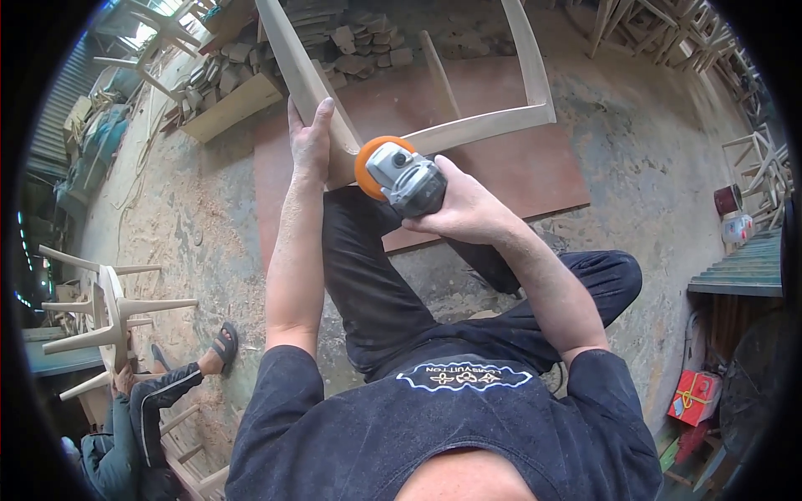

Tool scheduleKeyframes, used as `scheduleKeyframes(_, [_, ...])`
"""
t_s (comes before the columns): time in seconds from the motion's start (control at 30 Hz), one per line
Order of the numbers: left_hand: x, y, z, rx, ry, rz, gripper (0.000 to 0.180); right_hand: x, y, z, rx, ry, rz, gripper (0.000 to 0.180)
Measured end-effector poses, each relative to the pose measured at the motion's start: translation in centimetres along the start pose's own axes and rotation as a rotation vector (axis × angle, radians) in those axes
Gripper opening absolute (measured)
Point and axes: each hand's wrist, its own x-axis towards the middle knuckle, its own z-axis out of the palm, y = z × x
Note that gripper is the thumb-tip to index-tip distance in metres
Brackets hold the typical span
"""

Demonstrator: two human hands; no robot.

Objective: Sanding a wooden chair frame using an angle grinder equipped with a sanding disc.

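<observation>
A furniture workshop: unfinished wooden chair frames [100, 313], stacked offcuts [351, 42], sawdust-strewn concrete floor [180, 225]

A reddish-brown plywood sheet [501, 159] lies flat on the dusty grey concrete floor [643, 150], pale sawdust [180, 217] spread to its left. Beyond its far edge sits a heap of wooden offcuts [351, 42]; unfinished pale wooden chair frames [104, 309] stand well left.

The sander [399, 177] was grey with an orange disc, the chair frame [468, 127] pale bare wood, the board [501, 167] beneath reddish-brown, the trousers [393, 292] black, and the box [695, 397] at the rim seemingly red.
</observation>
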Motion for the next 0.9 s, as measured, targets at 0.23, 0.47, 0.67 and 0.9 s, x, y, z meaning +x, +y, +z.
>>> scheduleKeyframes(0.23, [0.3,-0.4,-0.3,-0.057,-0.01,0.039,0.092,0.3,1.5,-3.8,-0.015,0.048,0.006,0.076])
scheduleKeyframes(0.47, [0.1,0.1,-0.2,-0.038,-0.017,0.002,0.094,-0.6,0.5,-4.2,0.064,0.036,0.067,0.081])
scheduleKeyframes(0.67, [0.1,-0.3,0.3,-0.087,-0.043,0.035,0.087,2.0,-1.7,-3.2,0.016,-0.165,-0.079,0.081])
scheduleKeyframes(0.9, [0.7,-0.8,-1.3,-0.04,-0.043,0.057,0.085,2.6,0.8,-8.7,0.121,-0.264,-0.077,0.052])
